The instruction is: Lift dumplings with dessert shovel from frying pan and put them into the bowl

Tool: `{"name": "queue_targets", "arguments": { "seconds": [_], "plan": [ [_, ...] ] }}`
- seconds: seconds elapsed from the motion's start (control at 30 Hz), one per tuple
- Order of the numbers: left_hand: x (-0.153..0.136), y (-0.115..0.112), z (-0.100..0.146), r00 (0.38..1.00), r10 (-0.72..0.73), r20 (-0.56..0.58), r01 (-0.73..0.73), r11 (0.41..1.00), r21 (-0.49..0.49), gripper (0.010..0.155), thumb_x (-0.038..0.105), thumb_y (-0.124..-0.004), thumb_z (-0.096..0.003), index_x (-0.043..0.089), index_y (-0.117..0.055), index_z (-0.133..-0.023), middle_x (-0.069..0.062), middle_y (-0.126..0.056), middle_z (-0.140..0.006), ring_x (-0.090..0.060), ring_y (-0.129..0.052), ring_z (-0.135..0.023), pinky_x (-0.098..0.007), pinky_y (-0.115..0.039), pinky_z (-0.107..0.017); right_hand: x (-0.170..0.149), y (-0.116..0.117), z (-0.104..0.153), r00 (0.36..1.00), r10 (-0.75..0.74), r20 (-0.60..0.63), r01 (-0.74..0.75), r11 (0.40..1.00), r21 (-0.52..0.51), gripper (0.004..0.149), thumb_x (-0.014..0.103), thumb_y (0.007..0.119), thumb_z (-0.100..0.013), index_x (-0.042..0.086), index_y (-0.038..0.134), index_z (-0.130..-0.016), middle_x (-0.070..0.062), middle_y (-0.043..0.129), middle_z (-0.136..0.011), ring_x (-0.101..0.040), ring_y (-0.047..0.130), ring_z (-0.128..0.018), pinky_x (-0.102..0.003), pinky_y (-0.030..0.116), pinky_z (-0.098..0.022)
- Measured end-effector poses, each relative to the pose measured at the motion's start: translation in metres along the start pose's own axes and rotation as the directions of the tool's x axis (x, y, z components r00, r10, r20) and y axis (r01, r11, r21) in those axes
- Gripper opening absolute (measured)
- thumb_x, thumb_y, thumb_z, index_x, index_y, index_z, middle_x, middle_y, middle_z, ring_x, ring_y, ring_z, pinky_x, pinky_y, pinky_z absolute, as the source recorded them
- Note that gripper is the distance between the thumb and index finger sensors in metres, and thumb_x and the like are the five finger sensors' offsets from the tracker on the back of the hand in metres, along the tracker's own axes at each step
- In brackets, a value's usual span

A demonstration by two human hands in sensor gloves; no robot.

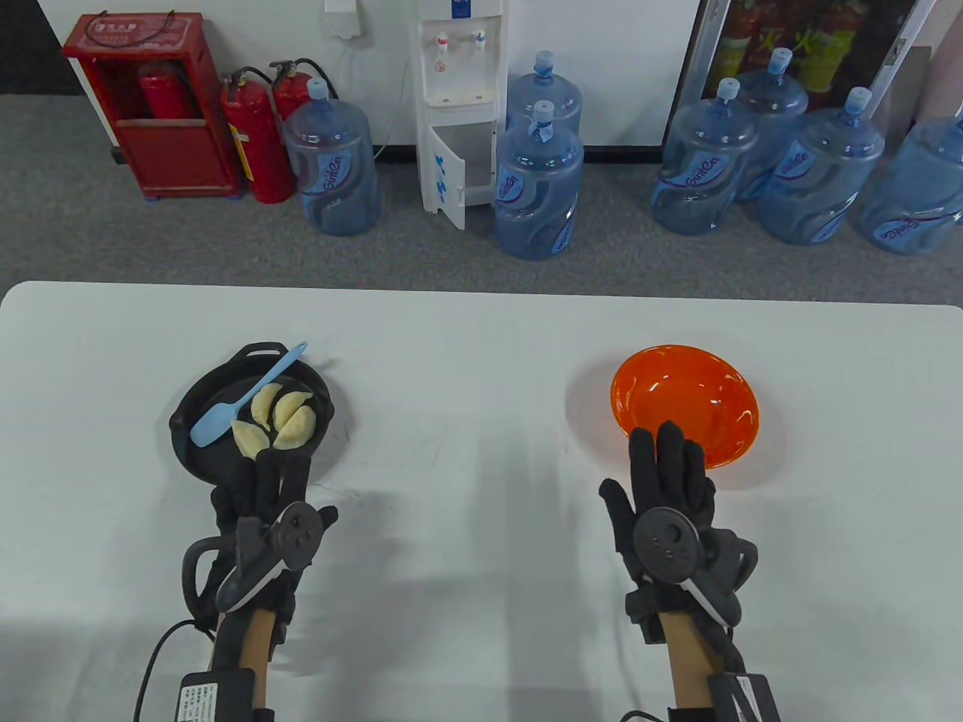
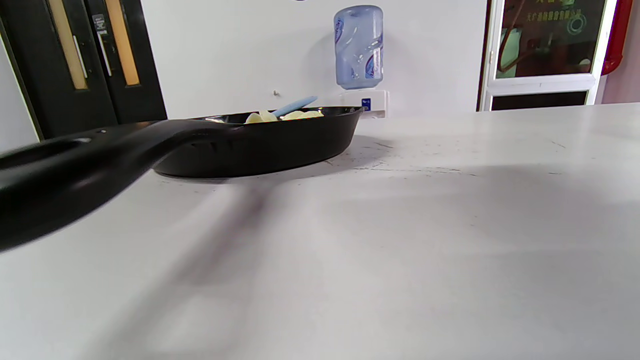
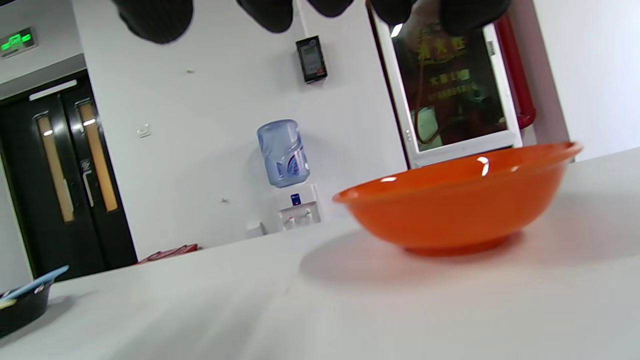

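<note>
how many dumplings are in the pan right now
4, all in the pan, clustered right of the blue shovel: one at the near rim, one at centre, two on the right. None seem hidden.

Left of centre, matt black frying pan (image 1: 197, 406), dull like cast metal, with smooth pale blue shovel (image 1: 242, 397), rubbery or plastic in look. Pale, soft-looking dumplings (image 1: 274, 421), slightly sheened. Right of centre, glossy translucent orange plastic bowl (image 1: 703, 391) with bright glints on the rim. Smooth matt white table (image 1: 481, 338), faintly scuffed. Lower frame, black knitted cloth gloves on left hand (image 1: 259, 496) and right hand (image 1: 666, 481), each topped by matt grey plastic tracker (image 1: 666, 543).
</note>
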State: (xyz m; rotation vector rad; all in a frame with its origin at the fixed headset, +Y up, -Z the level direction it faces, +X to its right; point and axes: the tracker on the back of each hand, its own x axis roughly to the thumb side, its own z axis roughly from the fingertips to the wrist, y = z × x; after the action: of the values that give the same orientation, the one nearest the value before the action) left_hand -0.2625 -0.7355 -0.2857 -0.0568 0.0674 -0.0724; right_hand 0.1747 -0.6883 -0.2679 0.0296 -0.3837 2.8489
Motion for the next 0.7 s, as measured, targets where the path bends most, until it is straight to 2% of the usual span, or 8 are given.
{"name": "queue_targets", "arguments": {
  "seconds": [0.13, 0.33, 0.57, 0.7],
  "plan": [
    [0.001, 0.0, 0.001, 1.0, -0.007, -0.001, 0.007, 1.0, 0.005, 0.075, 0.062, -0.045, -0.0573, 0.03, -0.024, -0.121, -0.013, -0.02, -0.127, -0.047, -0.02, -0.115, -0.062, -0.03, -0.08, 0.001, 0.016, 0.006, 1.0, -0.023, 0.013, 0.023, 0.999, -0.034, 0.072, 0.056, 0.052, -0.066, 0.018, 0.031, -0.124, -0.018, 0.019, -0.127, -0.048, 0.028, -0.113, -0.069, 0.043, -0.076],
    [-0.003, -0.004, 0.0, 0.999, -0.016, -0.034, 0.017, 1.0, 0.019, 0.075, 0.061, -0.048, -0.0578, 0.028, -0.029, -0.122, -0.013, -0.026, -0.127, -0.048, -0.029, -0.117, -0.063, -0.037, -0.081, -0.008, 0.023, 0.013, 1.0, -0.025, 0.007, 0.025, 1.0, -0.018, 0.073, 0.056, 0.054, -0.066, 0.016, 0.033, -0.124, -0.019, 0.024, -0.127, -0.049, 0.031, -0.113, -0.069, 0.044, -0.076],
    [-0.014, -0.008, -0.002, 0.994, 0.003, -0.105, -0.004, 1.0, -0.008, 0.075, 0.061, -0.05, -0.058, 0.026, -0.03, -0.121, -0.013, -0.028, -0.127, -0.048, -0.031, -0.117, -0.062, -0.038, -0.081, 0.0, 0.026, 0.011, 0.999, -0.003, 0.042, 0.003, 1.0, 0.001, 0.073, 0.057, 0.054, -0.066, 0.017, 0.032, -0.124, -0.017, 0.023, -0.127, -0.048, 0.029, -0.113, -0.069, 0.042, -0.076],
    [-0.027, 0.002, -0.002, 0.988, 0.038, -0.152, -0.029, 0.998, 0.063, 0.073, 0.059, -0.052, -0.058, 0.024, -0.037, -0.121, -0.012, -0.038, -0.127, -0.047, -0.04, -0.117, -0.061, -0.044, -0.082, 0.001, 0.029, 0.012, 0.998, 0.026, 0.06, -0.027, 0.999, 0.02, 0.074, 0.057, 0.054, -0.066, 0.017, 0.032, -0.124, -0.017, 0.023, -0.127, -0.048, 0.03, -0.113, -0.069, 0.043, -0.076]
  ]
}}
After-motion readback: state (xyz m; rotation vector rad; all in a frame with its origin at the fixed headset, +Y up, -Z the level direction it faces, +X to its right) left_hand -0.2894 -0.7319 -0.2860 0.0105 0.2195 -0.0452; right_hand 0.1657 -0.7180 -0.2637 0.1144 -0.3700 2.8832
